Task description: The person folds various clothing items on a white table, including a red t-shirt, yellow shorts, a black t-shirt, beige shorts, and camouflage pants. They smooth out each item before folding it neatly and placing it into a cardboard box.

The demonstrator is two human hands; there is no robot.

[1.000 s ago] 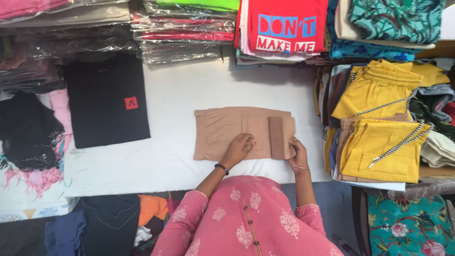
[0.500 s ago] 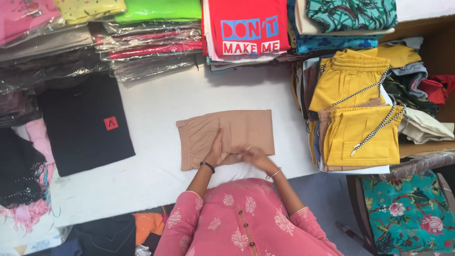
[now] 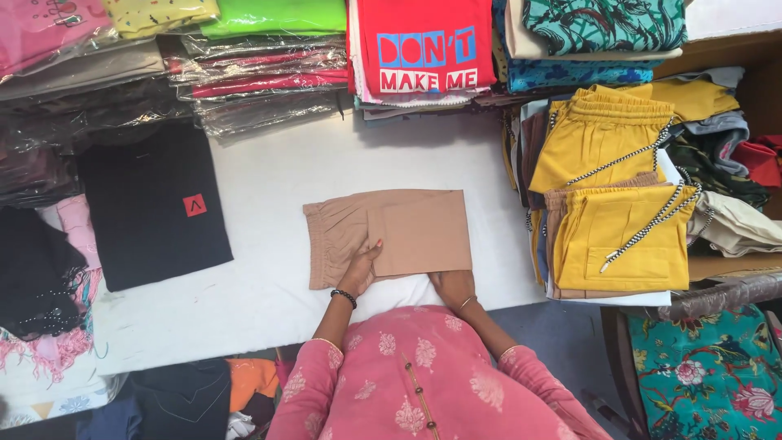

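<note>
Head view: folded tan shorts [image 3: 391, 235] lie at the centre of the white desk [image 3: 269, 277], waistband to the left. The left hand [image 3: 361, 267] rests flat on the lower left part, grip apart, fingers spread on the cloth. The right hand [image 3: 454, 285] sits at the lower right edge; whether its grip pinches the fabric cannot be told. A black shirt [image 3: 155, 208] lies well to the left, yellow shorts [image 3: 619, 236] stacked to the right.
</note>
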